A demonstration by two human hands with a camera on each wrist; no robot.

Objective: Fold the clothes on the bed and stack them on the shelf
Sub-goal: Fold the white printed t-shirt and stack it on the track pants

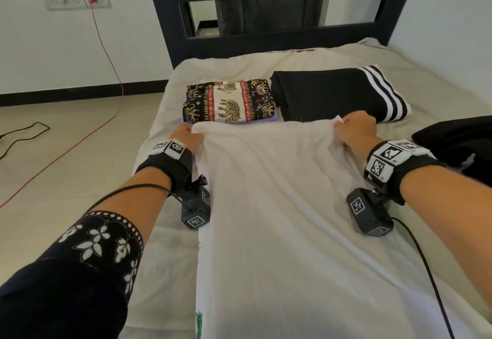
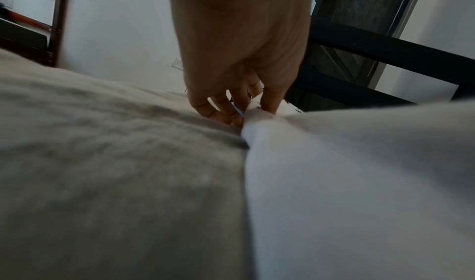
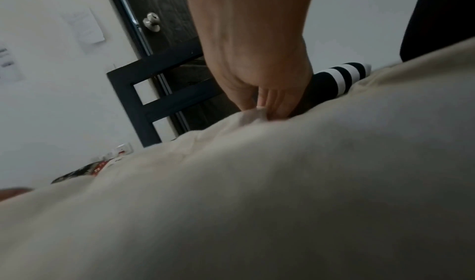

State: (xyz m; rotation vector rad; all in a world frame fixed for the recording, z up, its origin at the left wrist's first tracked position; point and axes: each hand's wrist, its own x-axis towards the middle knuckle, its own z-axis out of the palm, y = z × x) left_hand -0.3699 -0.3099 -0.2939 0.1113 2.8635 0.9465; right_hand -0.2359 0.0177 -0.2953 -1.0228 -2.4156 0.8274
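A white garment (image 1: 279, 205) lies spread lengthwise on the bed (image 1: 239, 64). My left hand (image 1: 187, 137) pinches its far left corner, and the left wrist view shows the fingers (image 2: 226, 111) curled on the white cloth (image 2: 334, 172). My right hand (image 1: 355, 128) pinches the far right corner; in the right wrist view the fingers (image 3: 272, 101) grip a bunched bit of the cloth (image 3: 257, 193). Beyond it lie a folded elephant-print garment (image 1: 230, 100) and a folded black garment with white stripes (image 1: 338, 94).
A dark headboard (image 1: 279, 19) stands at the far end of the bed. Another black garment (image 1: 458, 141) lies at the right edge. A red cable (image 1: 106, 54) and a black cable (image 1: 24, 131) run across the tiled floor on the left.
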